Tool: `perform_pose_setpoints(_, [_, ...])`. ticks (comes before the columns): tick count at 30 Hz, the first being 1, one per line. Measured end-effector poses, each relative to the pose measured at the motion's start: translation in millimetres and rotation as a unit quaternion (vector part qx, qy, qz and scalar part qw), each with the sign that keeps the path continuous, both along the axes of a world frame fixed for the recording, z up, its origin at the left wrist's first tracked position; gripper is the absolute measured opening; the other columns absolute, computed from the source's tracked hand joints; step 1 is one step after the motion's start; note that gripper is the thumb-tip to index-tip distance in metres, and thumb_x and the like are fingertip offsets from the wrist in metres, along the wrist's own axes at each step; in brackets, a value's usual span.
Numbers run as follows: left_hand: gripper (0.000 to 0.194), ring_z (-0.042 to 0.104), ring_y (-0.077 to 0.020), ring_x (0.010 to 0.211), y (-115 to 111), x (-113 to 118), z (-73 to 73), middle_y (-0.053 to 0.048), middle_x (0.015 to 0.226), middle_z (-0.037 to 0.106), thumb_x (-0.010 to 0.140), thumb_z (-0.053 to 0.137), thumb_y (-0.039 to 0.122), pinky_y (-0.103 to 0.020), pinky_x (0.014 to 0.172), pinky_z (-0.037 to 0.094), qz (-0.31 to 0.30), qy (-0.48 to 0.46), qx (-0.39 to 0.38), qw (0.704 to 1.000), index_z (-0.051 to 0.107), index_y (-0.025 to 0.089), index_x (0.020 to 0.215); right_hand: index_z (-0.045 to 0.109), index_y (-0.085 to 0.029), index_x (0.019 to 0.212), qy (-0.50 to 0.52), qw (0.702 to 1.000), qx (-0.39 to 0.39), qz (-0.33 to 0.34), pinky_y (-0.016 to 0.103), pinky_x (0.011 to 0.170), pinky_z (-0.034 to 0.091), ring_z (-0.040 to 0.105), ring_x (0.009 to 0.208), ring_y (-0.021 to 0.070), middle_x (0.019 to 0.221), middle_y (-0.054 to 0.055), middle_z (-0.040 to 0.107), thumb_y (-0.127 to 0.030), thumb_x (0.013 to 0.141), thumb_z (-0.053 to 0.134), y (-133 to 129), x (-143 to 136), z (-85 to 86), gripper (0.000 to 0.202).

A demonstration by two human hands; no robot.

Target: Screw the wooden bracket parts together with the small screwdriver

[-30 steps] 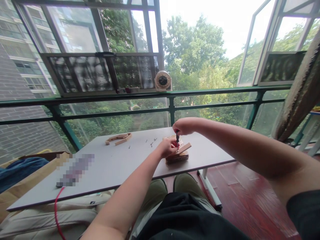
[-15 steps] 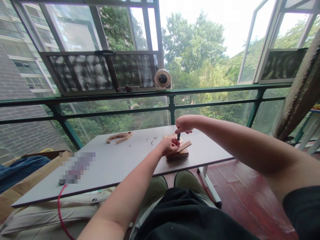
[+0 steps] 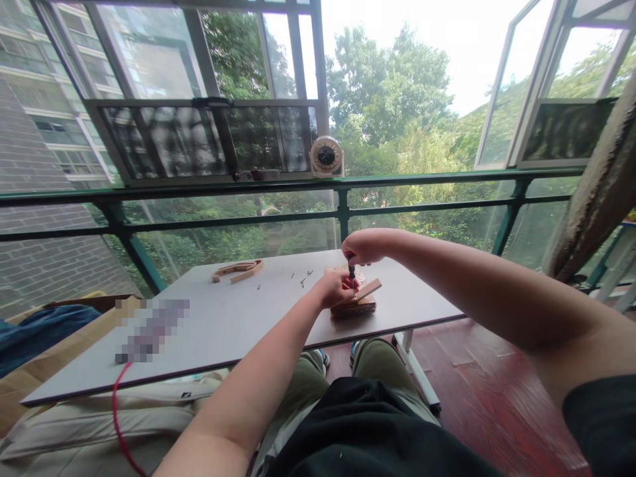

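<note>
My right hand (image 3: 358, 248) is closed round the dark handle of a screwdriver (image 3: 352, 270), which stands nearly upright with its shaft pointing down. Just below it, my left hand (image 3: 339, 289) pinches a light wooden piece (image 3: 368, 289) near the foot of the screwdriver. That piece lies slanted across a brown block-like stack (image 3: 354, 310) near the table's front edge. Whether a screw sits under the tip is too small to tell. Several small screws (image 3: 303, 283) lie on the white table (image 3: 238, 324), left of my hands.
A curved wooden part (image 3: 238, 270) lies at the table's back left. A blurred object (image 3: 156, 328) with a red cable (image 3: 116, 411) is at the left. Behind the table runs a green railing (image 3: 422, 177) with a round fan (image 3: 326, 157).
My right hand and the screwdriver handle have shifted slightly left, and the handle tilts a little differently. My left hand stays on the wooden piece. The view has moved slightly.
</note>
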State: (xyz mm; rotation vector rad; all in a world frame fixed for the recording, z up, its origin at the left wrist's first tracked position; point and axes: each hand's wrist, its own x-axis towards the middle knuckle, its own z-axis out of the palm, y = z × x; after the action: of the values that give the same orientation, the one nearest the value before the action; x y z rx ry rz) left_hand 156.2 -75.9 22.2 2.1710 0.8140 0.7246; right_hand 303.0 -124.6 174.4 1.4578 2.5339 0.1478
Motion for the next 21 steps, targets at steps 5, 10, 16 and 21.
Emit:
perform_pose_setpoints(5, [0.008, 0.063, -0.0118, 0.068, 2, 1, -0.7, 0.001, 0.071, 0.069, 0.069, 0.064, 0.015, -0.022, 0.070, 0.049, -0.022, -0.001, 0.003, 1.000, 0.065, 0.016, 0.077, 0.077, -0.009, 0.087, -0.011, 1.000, 0.004, -0.010, 0.030, 0.063, 0.039, 0.060, 0.059, 0.0153, 0.073, 0.010, 0.074, -0.041, 0.094, 0.050, 0, -3, -0.3, 0.042])
perform_pose_setpoints(10, [0.010, 0.067, -0.0142, 0.073, 6, 1, -3.1, -0.001, 0.075, 0.072, 0.069, 0.066, 0.019, -0.024, 0.074, 0.052, -0.023, 0.002, -0.008, 1.000, 0.068, 0.016, 0.079, 0.079, -0.011, 0.091, -0.035, 0.992, 0.120, -0.026, 0.032, 0.064, 0.038, 0.065, 0.075, 0.0226, 0.088, 0.018, 0.076, -0.053, 0.094, 0.046, 1, -2, -10.6, 0.053])
perform_pose_setpoints(16, [0.009, 0.070, -0.0170, 0.075, 9, 1, -6.2, -0.004, 0.075, 0.075, 0.068, 0.067, 0.018, -0.027, 0.076, 0.054, -0.001, 0.003, 0.001, 1.000, 0.070, 0.015, 0.076, 0.063, -0.017, 0.126, 0.032, 0.996, 0.076, 0.035, 0.027, 0.063, 0.038, 0.062, 0.082, 0.0189, 0.106, 0.012, 0.073, -0.032, 0.088, 0.056, -2, 8, -23.4, 0.042])
perform_pose_setpoints(21, [0.013, 0.071, -0.0171, 0.075, 8, 0, -4.9, -0.003, 0.077, 0.076, 0.068, 0.066, 0.017, -0.027, 0.076, 0.055, -0.011, -0.003, -0.018, 1.000, 0.070, 0.016, 0.081, 0.060, -0.019, 0.126, 0.009, 0.995, 0.057, 0.077, 0.024, 0.062, 0.037, 0.059, 0.082, 0.0164, 0.111, 0.009, 0.070, -0.008, 0.076, 0.058, -7, 5, -16.1, 0.051])
